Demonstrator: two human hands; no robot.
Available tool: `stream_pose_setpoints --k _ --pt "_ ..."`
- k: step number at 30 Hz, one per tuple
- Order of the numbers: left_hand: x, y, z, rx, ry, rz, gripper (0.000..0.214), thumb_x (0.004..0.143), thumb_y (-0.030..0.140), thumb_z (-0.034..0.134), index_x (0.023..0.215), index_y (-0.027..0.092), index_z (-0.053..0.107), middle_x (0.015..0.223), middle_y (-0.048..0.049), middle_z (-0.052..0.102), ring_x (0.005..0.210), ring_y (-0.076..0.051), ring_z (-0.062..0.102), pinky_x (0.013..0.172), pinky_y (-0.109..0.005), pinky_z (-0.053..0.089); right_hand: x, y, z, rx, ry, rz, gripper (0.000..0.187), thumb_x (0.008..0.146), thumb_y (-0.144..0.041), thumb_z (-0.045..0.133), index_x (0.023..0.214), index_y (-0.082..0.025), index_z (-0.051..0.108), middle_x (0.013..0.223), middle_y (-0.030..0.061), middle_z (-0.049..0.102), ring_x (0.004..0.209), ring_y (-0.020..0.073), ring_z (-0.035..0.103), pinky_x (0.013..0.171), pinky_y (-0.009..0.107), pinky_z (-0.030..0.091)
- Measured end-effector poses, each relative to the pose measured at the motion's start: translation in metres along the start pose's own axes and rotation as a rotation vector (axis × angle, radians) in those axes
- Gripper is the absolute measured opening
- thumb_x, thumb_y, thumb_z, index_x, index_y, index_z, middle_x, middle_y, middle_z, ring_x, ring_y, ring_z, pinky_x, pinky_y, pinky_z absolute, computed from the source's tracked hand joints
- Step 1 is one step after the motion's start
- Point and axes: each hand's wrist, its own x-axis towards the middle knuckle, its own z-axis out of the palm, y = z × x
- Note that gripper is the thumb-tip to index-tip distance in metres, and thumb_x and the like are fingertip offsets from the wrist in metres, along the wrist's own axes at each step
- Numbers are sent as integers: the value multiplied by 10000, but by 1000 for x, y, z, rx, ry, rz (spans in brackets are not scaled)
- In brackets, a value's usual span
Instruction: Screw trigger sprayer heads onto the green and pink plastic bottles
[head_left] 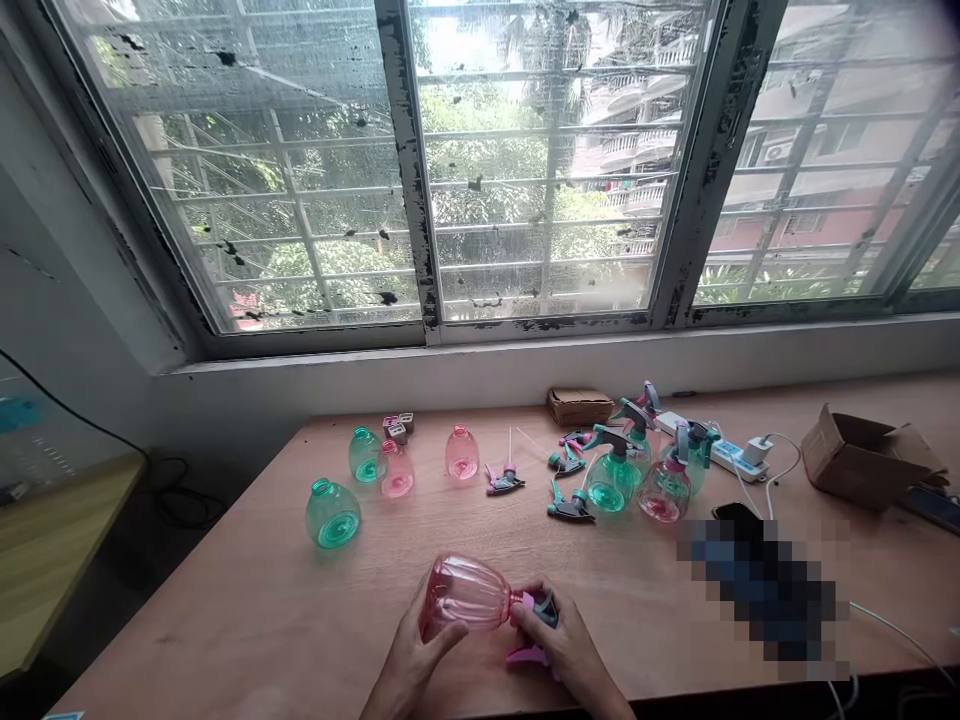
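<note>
A clear pink spray bottle (pixel 471 592) lies sideways above the front of the table, its neck pointing right. My left hand (pixel 417 648) wraps round its base. At the neck, my right hand (pixel 564 648) grips the pink and grey trigger sprayer (pixel 529 655), which meets the bottle's mouth; whether it is threaded on cannot be seen. Beyond my hands stand headless bottles: a green one (pixel 333 516), another green one (pixel 363 456), a pink one (pixel 396 472) and a second pink one (pixel 462 454). Loose trigger sprayers (pixel 505 482) lie right of them.
Several bottles with sprayers fitted, among them a green one (pixel 610 482) and a pink one (pixel 666 488), stand at right. Behind are a power strip (pixel 724 458), a flat cardboard box (pixel 580 407) and an open carton (pixel 862 465). Small boxes (pixel 397 428) sit back left. Cables trail at right.
</note>
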Motion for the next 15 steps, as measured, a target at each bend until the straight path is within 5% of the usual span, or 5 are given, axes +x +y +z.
stream_pose_setpoints --k 7,11,15 --pt "-4 9 3 -6 3 21 995 677 428 887 1530 275 398 1611 -93 419 1492 -349 348 1246 -473 260 4 2 -1 -20 17 12 426 801 -569 761 863 -157 671 672 6 663 574 152 608 551 263 470" --pt "-1 4 4 -69 20 2 969 686 585 823 1498 201 461 1559 -144 488 1442 -394 422 1216 -506 323 0 -3 1 -5 -2 3 385 817 -534 766 881 -162 685 706 11 680 603 151 618 584 265 489" --pt "-4 9 4 -27 17 -10 882 687 479 862 1462 238 516 1550 -110 507 1445 -379 422 1219 -493 323 2 -3 1 21 39 19 435 778 -586 774 866 -168 689 694 25 690 576 172 622 553 289 501"
